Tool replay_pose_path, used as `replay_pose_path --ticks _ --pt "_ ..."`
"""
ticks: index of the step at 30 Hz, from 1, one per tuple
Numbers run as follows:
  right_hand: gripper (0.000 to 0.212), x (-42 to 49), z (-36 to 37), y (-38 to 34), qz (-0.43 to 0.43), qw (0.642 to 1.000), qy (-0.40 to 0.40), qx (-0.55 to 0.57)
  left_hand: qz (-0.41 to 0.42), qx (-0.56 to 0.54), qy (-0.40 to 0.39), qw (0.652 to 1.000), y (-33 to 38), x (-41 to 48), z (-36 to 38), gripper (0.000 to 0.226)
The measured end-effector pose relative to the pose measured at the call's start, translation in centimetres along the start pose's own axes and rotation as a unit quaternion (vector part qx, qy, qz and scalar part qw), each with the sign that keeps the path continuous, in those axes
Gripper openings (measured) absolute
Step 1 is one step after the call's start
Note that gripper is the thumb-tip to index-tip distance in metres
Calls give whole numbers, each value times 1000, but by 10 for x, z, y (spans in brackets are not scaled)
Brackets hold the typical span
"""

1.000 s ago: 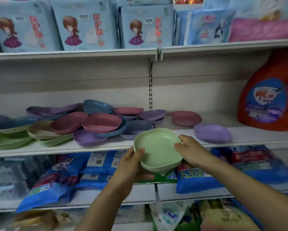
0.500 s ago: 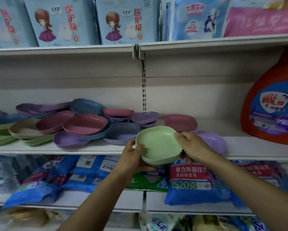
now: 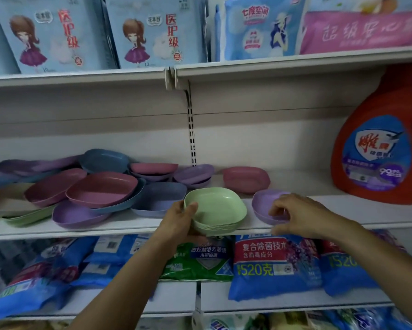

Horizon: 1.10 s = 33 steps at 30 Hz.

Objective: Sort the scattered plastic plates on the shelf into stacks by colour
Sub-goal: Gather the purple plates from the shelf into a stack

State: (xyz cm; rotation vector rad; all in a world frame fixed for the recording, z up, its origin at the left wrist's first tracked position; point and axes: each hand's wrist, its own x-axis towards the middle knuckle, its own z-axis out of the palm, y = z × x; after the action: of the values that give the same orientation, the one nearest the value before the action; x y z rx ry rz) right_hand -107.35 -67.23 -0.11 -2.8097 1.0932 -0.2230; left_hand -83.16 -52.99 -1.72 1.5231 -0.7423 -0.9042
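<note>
My left hand [image 3: 182, 220] grips a stack of light green plates [image 3: 215, 210] at the front edge of the shelf [image 3: 367, 210], thumb over the left rim. My right hand [image 3: 295, 214] is off the stack and its curled fingers touch the near rim of a purple plate [image 3: 264, 201] just to the right. A pink plate [image 3: 246, 178] sits behind. To the left lies a jumble of pink plates [image 3: 102, 189], blue plates [image 3: 105, 160], purple plates [image 3: 78, 215], green plates [image 3: 28, 217] and a beige plate [image 3: 7, 201].
A large red detergent bottle [image 3: 379, 148] stands at the right end of the shelf. Packaged goods [image 3: 152, 32] fill the shelf above. Blue and green bags [image 3: 271, 260] lie on the shelf below.
The green stack has moved up to the shelf edge. My right hand let go of it and moved right to the purple plate. The view shifted right.
</note>
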Motion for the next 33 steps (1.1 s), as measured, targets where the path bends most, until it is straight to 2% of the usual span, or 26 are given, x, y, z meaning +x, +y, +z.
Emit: replay_pose_path --ticks 2,4,7,10,13,15,16,17,18,20,22,25,28,31,33 --pt "21 -1 2 0 -10 998 26 -59 2 18 -8 1000 4 3 4 36" --pt "26 0 2 0 5 996 62 -65 -2 30 -11 999 6 4 8 32" --pt "14 0 -7 0 14 989 125 -79 -16 61 -14 998 9 7 10 31" --pt "10 4 -16 -2 0 977 201 -67 -7 143 -18 990 12 8 9 33" --pt "9 12 -19 -11 -63 953 287 -67 9 231 -19 973 13 3 6 42" --pt "9 17 -15 -22 -133 934 324 -67 58 293 18 954 13 2 2 65" --pt "6 20 -13 -28 -166 925 335 -69 90 295 44 950 15 -1 0 66" --pt "3 22 -10 -35 -198 916 342 -65 120 261 63 956 18 -6 -1 60" --pt "10 24 -8 -43 -227 910 342 -56 131 176 59 974 22 -13 -1 52" --pt "19 28 -3 -61 -287 894 341 -48 79 -13 -11 997 28 -23 -2 45" --pt "20 33 0 -83 -343 877 332 -59 43 -109 -49 992 29 -27 -5 41" --pt "25 43 3 -107 -381 867 319 -27 49 -189 20 981 28 -28 -21 31" --pt "39 62 -2 -117 -294 896 317 105 58 -183 46 980 27 -25 -48 31" --pt "29 111 -9 -112 -124 913 300 246 61 -147 61 985 28 -17 -79 31" --pt "26 149 -12 -108 6 929 249 275 64 -133 64 987 33 -11 -97 31"
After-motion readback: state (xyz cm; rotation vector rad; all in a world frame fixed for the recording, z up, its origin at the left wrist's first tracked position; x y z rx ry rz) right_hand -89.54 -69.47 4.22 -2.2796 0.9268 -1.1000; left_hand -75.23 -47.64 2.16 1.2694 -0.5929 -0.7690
